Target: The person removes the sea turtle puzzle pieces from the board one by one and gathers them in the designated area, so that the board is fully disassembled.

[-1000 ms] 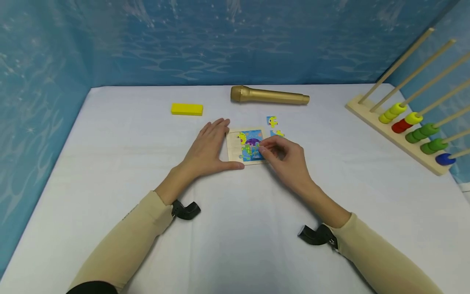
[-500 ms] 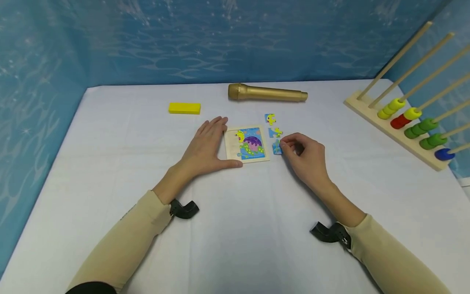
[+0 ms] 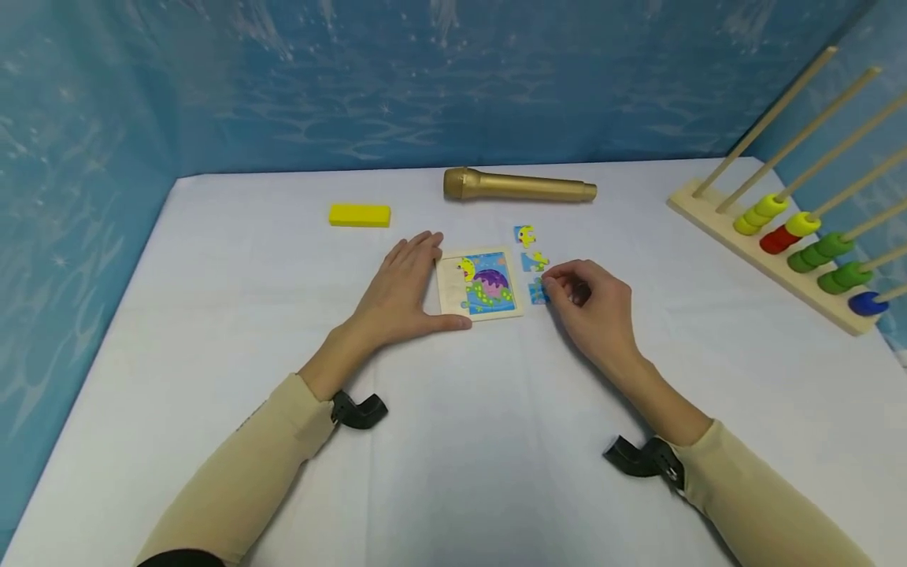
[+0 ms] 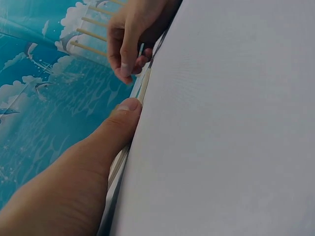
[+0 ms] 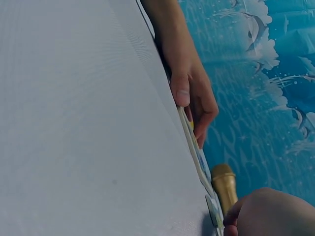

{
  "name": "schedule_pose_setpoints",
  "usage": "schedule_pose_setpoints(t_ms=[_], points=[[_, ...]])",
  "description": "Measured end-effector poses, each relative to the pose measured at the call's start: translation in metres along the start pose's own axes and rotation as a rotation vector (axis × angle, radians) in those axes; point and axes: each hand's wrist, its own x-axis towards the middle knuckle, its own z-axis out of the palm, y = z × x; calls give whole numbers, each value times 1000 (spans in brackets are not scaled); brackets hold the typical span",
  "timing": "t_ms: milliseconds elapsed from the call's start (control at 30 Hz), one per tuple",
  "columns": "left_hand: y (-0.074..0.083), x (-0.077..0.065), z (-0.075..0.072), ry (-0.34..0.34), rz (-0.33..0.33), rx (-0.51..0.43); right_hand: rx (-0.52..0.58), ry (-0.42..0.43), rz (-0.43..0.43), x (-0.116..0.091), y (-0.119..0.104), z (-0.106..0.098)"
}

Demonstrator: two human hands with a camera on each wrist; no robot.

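My left hand [image 3: 400, 291] lies spread along the left side of a small wooden puzzle board [image 3: 446, 295], its thumb at the near edge and its forefinger at the far left corner. A sea-animal picture with a purple shell fills the board's right part; bare wood shows at left. Just right of the board, my right hand [image 3: 591, 303] pinches a blue jigsaw piece [image 3: 536, 294] between thumb and fingertips, which hide its right side. Beyond that piece lie two more jigsaw pieces, a yellow-and-blue one [image 3: 533, 262] and one with a yellow fish-like face [image 3: 525, 235].
A gold microphone [image 3: 520, 186] lies near the back of the white table, with a yellow block [image 3: 360, 215] to its left. On the right stands a wooden bead counter [image 3: 761, 252] with tall rods and coloured beads. A blue sea-patterned curtain [image 3: 453, 87] closes off the back.
My right hand has moved right, off the board, bringing the blue jigsaw piece to the row of loose pieces. The purple-shell picture is now uncovered. My left hand stays at the board.
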Motion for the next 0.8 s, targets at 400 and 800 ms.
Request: schedule_pose_setpoints(t_ms=[400,800], points=[[0,-2,0,5,2,3,120,-28,-109,7,-17,19],[1,-2,-1,31,31,-4,101,-188,-87,48,-45,61]])
